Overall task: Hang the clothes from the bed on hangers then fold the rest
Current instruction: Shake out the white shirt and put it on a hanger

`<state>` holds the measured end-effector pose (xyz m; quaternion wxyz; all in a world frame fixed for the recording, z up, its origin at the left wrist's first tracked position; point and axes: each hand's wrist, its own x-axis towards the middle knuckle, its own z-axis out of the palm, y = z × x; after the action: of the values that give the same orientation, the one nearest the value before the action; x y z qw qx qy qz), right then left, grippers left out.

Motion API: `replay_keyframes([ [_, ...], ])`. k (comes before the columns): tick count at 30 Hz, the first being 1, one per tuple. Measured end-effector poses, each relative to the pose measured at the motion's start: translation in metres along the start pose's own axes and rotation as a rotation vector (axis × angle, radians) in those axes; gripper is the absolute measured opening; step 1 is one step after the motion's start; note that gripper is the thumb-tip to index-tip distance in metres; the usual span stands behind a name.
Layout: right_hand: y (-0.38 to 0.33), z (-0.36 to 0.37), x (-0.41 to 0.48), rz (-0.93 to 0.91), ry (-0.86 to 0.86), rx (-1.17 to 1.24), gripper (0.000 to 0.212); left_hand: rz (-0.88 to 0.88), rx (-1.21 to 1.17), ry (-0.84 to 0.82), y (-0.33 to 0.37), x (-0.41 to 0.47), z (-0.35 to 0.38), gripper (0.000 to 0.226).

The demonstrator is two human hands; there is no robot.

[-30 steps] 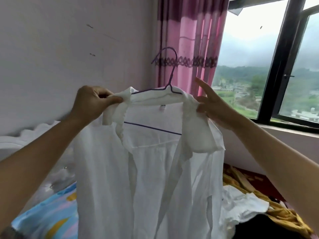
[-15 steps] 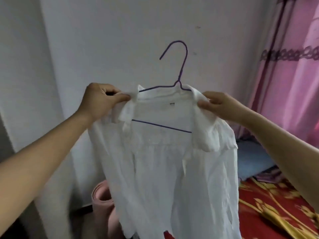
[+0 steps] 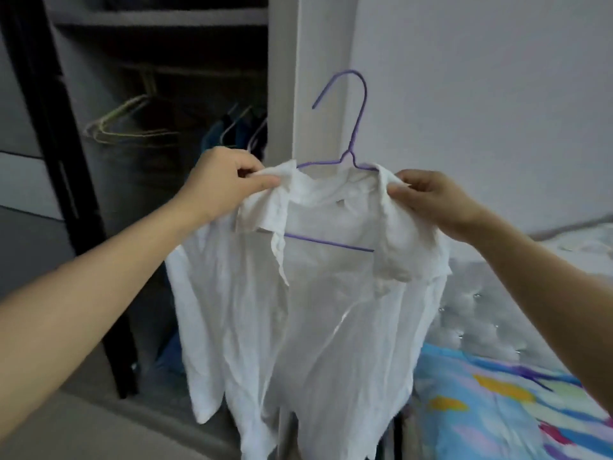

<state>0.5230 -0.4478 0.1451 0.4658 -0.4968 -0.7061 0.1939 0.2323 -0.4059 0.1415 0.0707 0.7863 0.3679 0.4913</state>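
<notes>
Crumpled white collared shirt (image 3: 315, 310) of thin fabric, held up in mid-air on a purple wire hanger (image 3: 328, 243). Small neck tag (image 3: 340, 202) inside, too blurred to read. Pinched at the left collar by the left hand (image 3: 225, 184), fingers curled; gripped at the right collar by the right hand (image 3: 438, 200). Behind the shirt to its left, open dark wardrobe (image 3: 83, 194) with pale wire hangers (image 3: 126, 124); lower right of the shirt, bright patterned bedsheet (image 3: 497, 410).
</notes>
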Motion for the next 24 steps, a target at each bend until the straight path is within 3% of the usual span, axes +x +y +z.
replay_keyframes([
  [3,0.003,0.039,0.025,-0.011,-0.061,0.195,0.024,-0.097,0.12,0.035,-0.022,-0.019,-0.04,0.014],
  [7,-0.005,0.092,0.051,-0.028,-0.079,0.324,0.022,-0.304,0.077,0.032,-0.052,-0.059,-0.096,0.051],
  [8,-0.007,0.103,0.057,-0.021,-0.085,0.339,0.023,-0.336,0.078,0.012,-0.061,-0.069,-0.108,0.048],
  [11,-0.02,0.144,0.075,-0.014,-0.127,0.384,0.025,-0.365,0.125,0.053,-0.085,-0.096,-0.144,0.008],
  [13,-0.032,0.168,0.085,-0.013,-0.15,0.406,0.024,-0.369,0.102,0.132,-0.099,-0.107,-0.161,0.019],
  [15,-0.044,0.194,0.095,-0.009,-0.171,0.423,0.023,-0.382,0.076,0.185,-0.116,-0.115,-0.181,0.015],
  [24,-0.079,0.312,0.136,0.044,-0.211,0.395,0.02,-0.364,0.044,0.163,-0.216,-0.128,-0.264,0.018],
])
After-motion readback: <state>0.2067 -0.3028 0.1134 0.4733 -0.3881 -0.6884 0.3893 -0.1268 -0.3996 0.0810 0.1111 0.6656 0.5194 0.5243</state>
